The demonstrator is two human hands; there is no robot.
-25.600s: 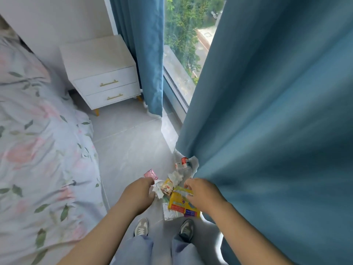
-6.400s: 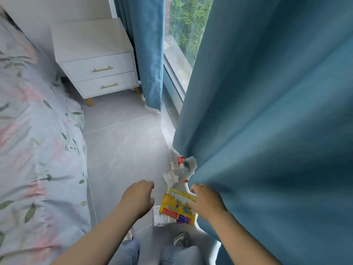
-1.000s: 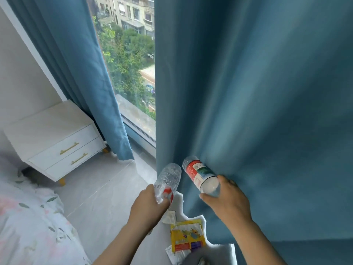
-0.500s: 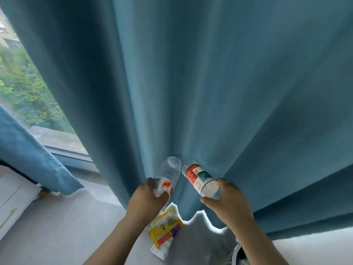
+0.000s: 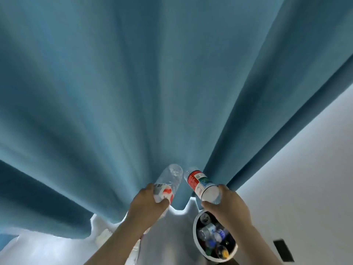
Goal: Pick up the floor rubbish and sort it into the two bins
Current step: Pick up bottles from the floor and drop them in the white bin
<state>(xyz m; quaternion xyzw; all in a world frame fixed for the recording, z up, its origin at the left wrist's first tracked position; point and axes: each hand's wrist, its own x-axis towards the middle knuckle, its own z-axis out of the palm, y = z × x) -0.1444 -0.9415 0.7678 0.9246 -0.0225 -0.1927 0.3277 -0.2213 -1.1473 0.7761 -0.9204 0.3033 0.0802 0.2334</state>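
Now each hand grips a bottle: left hand [image 5: 147,202] a crinkly clear bottle [image 5: 169,180], right hand [image 5: 225,205] a labelled bottle [image 5: 198,183]; both probably light, squashy, best held mid-body.

White bin [image 5: 194,234] (bottle-filled) on pale floor [image 5: 172,238]

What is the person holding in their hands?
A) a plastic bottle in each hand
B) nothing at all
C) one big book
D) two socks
A: the left hand grips a clear plastic bottle, and the right hand grips the other bottle, which has a red and white label.
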